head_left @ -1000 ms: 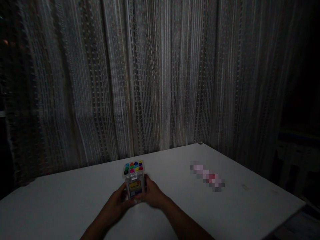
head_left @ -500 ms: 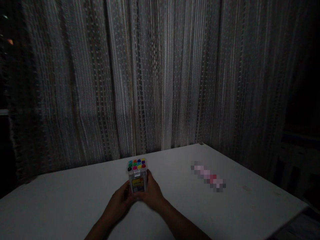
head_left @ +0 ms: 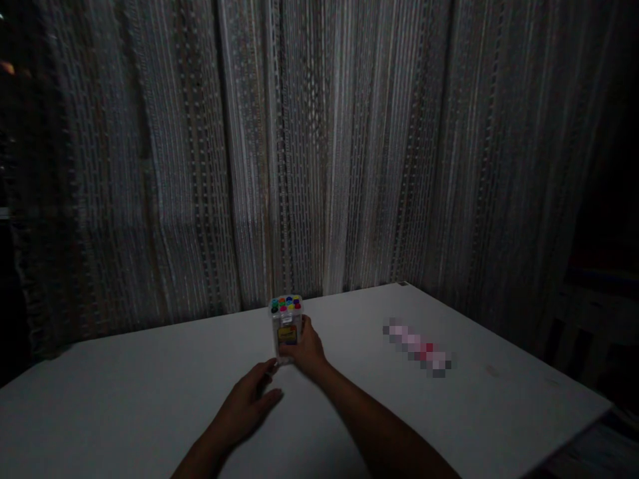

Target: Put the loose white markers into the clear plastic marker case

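A clear plastic case of markers (head_left: 286,320) stands upright toward the back of the white table (head_left: 164,386). Several coloured marker ends show through its top, and a yellow and dark label is on its front. My right hand (head_left: 310,347) grips the case from its right side, the thumb lying across the front below the label. My left hand (head_left: 252,396) is nearer to me, just in front and to the left of the case. Its thumb and fingers are apart with nothing between them. The fingertips come close to the case's lower left corner; whether they touch it I cannot tell.
On the right part of the table lies a long pink and red object (head_left: 418,347), blurred into blocks. Grey patterned curtains (head_left: 319,146) hang right behind the table's back edge. Dark furniture (head_left: 594,319) stands beyond the right edge. The light is dim.
The case has moved away from me and a little to the right, with my right hand still on it. My left hand has let go of it and opened.
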Demonstrator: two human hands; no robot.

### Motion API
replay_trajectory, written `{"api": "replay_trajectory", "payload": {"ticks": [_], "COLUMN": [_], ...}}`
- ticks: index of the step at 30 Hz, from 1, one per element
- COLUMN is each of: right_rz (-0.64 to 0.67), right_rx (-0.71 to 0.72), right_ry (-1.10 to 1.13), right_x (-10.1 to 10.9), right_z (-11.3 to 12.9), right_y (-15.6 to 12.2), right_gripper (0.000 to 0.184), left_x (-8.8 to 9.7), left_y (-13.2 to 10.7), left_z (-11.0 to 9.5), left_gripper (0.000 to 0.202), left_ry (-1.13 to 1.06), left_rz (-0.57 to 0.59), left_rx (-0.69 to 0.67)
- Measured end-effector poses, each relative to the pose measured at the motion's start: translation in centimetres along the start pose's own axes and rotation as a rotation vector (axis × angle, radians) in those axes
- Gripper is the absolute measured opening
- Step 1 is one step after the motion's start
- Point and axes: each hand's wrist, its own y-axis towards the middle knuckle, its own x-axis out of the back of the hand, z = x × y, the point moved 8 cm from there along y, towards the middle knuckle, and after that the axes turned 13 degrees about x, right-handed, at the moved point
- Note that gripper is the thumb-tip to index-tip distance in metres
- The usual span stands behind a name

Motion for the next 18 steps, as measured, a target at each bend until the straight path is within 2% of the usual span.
{"api": "replay_trajectory", "payload": {"ticks": [3,7,13,18], "right_rz": [0.033,0.096,0.148,0.184], "right_rx": [0.011,0.004,-0.003,-0.017], "right_ry": [0.187,0.401,0.483,0.508], "right_x": [-0.5,-1.7,-3.2,-4.2], "right_z": [-1.7,-3.8,-6.2,-7.3], "right_y": [2.4,5.3,8.7,10.2], "right_gripper": [0.072,0.073,0.064,0.064], "left_x": [-0.3,-0.2,-0.3,-0.2], "left_y": [0.1,0.2,0.3,0.1], "left_z": [0.3,0.5,1.1,0.8], "left_gripper": [0.055,0.052,0.050,0.047], "left_ry": [0.004,-0.003,-0.011,0.009], "left_rz": [0.053,0.069,0.104,0.115], "left_rx": [0.012,0.017,0.053,0.068]}}
